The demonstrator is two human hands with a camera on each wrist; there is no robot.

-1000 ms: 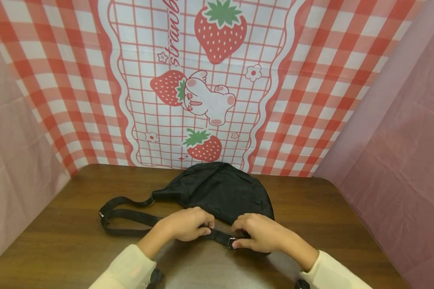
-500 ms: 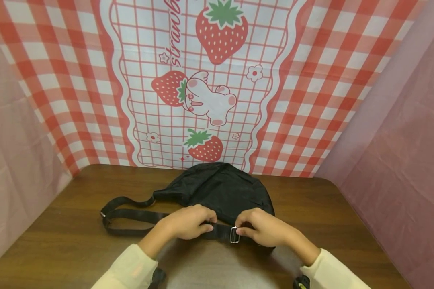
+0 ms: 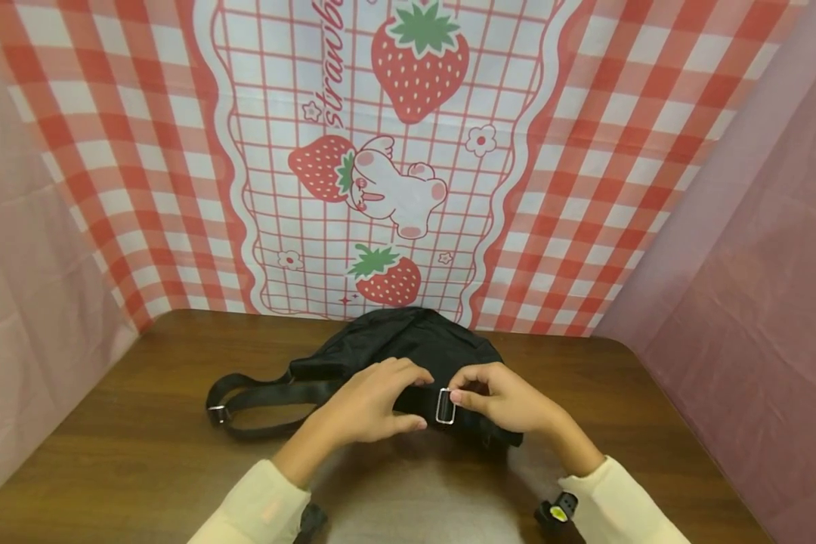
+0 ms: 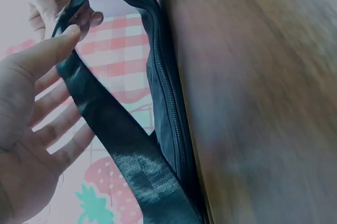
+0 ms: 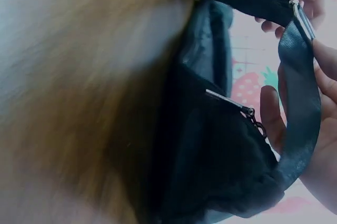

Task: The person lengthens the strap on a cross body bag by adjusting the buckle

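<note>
A black crescent-shaped bag (image 3: 408, 340) lies toward the back of the wooden table. Its strap (image 3: 313, 391) loops out to the left, and the near stretch is lifted off the table. My right hand (image 3: 510, 397) pinches this strap at a silver slider buckle (image 3: 438, 408). Just left of the buckle is my left hand (image 3: 374, 400), thumb and fingers apart on either side of the strap. In the left wrist view those fingers extend behind the strap. A long zipper (image 4: 167, 92) runs along the bag's edge. The right wrist view shows a metal zip pull (image 5: 226, 100).
The brown table (image 3: 143, 453) spreads around the bag. Behind it hangs a red-and-white checked cloth (image 3: 585, 189) with strawberries, and pink cloth (image 3: 741, 317) covers the sides. A second metal buckle (image 3: 219, 414) sits at the strap loop's left end. Dark devices (image 3: 557, 512) are under both cuffs.
Both hands have moved up and away from me, lifting the strap and buckle. My left thumb and fingers have spread apart. The strap loop at left has drawn slightly right.
</note>
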